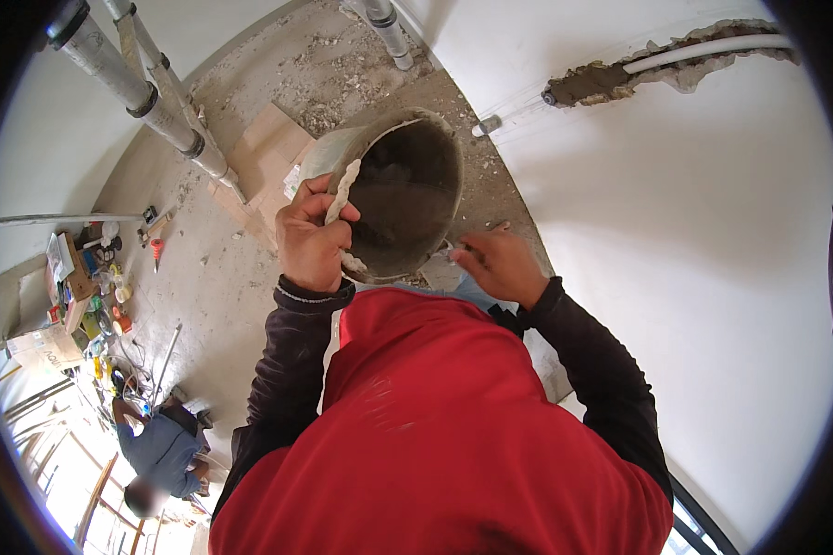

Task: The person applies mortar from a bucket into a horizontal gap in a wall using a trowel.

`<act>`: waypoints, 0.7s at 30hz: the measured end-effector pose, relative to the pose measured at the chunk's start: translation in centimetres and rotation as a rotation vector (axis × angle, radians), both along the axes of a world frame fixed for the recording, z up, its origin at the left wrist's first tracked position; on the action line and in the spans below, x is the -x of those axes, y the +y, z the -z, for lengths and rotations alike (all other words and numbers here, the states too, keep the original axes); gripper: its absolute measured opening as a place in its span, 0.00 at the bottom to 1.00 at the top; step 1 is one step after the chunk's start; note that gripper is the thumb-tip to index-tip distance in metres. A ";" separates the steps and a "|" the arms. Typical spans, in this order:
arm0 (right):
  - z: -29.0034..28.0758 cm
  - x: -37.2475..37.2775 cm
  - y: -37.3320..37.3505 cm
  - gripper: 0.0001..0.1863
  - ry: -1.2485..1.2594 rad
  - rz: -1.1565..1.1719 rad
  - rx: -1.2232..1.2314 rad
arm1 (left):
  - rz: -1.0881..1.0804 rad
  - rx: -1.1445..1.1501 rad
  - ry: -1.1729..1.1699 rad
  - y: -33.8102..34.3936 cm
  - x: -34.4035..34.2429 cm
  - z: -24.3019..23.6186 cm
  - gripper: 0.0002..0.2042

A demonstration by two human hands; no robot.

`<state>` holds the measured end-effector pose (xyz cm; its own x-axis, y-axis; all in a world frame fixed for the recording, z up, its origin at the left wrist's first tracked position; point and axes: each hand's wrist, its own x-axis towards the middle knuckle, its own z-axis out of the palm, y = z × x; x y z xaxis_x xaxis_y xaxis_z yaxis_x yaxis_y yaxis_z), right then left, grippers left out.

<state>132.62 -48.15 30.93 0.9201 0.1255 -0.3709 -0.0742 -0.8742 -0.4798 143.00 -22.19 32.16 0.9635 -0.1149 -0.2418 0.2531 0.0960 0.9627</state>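
Note:
A large round bucket (344, 141) tilts in front of me, its dark, mortar-smeared inside turned toward me. My left hand (315, 236) is closed on its left rim, where a lumpy whitish strip (342, 190) runs along the edge under my fingers. Just off the bucket's lower right rim, my right hand (500, 264) has thumb and fingers pinched together around something small and pale. What that small thing is, I cannot make out. Greyish residue coats the bucket's bottom.
A metal ladder (125, 88) stands at the upper left by flattened cardboard (264, 148). Rubble (319, 79) litters the far floor. On the right, a white wall has a chiselled groove with a white pipe (703, 53). Another person (162, 449) bends near piled tools at lower left.

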 end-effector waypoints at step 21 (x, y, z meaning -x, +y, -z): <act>2.0 -3.1 -0.7 0.21 0.228 -0.202 -0.019 | 0.012 -0.061 -0.016 -0.7 0.4 0.6 0.12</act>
<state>135.72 -48.87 28.92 0.7692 0.3061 -0.5610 -0.0075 -0.8734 -0.4869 142.56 -22.87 31.58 0.9659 -0.1120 -0.2334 0.2386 0.0345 0.9705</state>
